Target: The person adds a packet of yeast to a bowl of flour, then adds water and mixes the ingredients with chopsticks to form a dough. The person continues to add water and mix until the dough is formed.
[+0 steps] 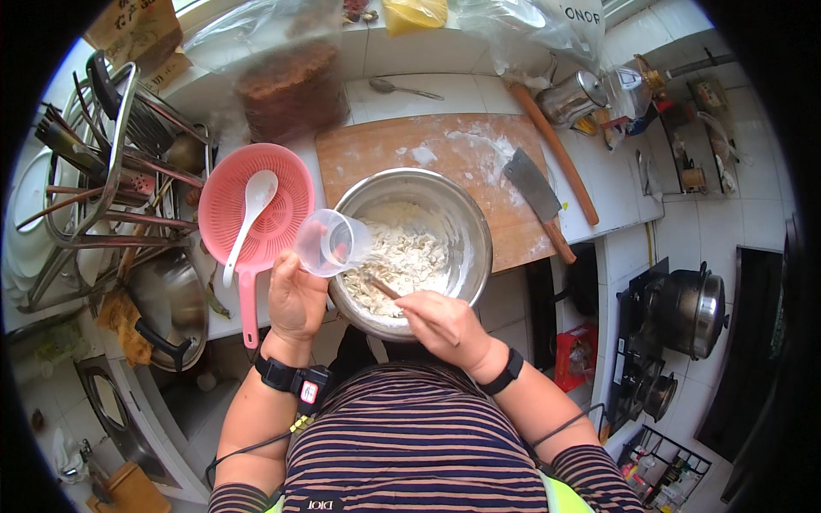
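Before me stands a large stainless steel bowl (471,256) holding a crumbly mix of flour and pale lumps (410,260). My left hand (296,304) grips a translucent plastic cup (327,247), tipped so that its mouth leans over the bowl's left side. How much the cup contains is hard to tell. My right hand (446,324) is shut on brown chopsticks (385,287), whose tips are down in the flour mix. A floured wooden board (410,138) lies behind and partly under the bowl.
A pink colander (221,218) with a white spoon (258,199) stands left, beside a metal dish rack (122,160). A cleaver (535,186) rests on the board's right side, near a rolling pin (558,154). A metal spoon (404,88) lies behind. Pots (689,311) stand on the stove at right.
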Demonstrator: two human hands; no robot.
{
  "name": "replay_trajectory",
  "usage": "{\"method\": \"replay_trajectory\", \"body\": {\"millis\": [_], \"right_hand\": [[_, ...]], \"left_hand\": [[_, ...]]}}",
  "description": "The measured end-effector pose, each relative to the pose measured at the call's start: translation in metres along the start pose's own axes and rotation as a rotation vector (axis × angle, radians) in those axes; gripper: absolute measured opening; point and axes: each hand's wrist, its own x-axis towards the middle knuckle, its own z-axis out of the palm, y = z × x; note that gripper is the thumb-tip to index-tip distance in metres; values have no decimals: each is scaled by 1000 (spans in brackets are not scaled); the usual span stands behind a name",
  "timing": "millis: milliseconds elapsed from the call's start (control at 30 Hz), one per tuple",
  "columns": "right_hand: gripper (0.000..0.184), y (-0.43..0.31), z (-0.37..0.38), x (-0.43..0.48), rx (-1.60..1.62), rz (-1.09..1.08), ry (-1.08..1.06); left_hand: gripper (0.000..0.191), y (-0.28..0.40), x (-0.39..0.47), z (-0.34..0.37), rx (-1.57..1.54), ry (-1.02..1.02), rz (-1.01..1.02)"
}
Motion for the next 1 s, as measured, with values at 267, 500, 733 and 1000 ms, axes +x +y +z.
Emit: {"method": "replay_trajectory", "body": {"millis": [267, 500, 733, 1000], "right_hand": [[17, 9, -23, 29, -212, -20, 337], [18, -8, -21, 11, 71, -47, -48], [21, 3, -15, 21, 26, 34, -107], [18, 35, -31, 40, -168, 129, 316]], "left_hand": [[12, 1, -1, 0, -7, -18, -3], [13, 4, -2, 3, 19, 30, -22], [13, 4, 3, 3, 32, 37, 4], [14, 4, 8, 3, 27, -1, -22]]}}
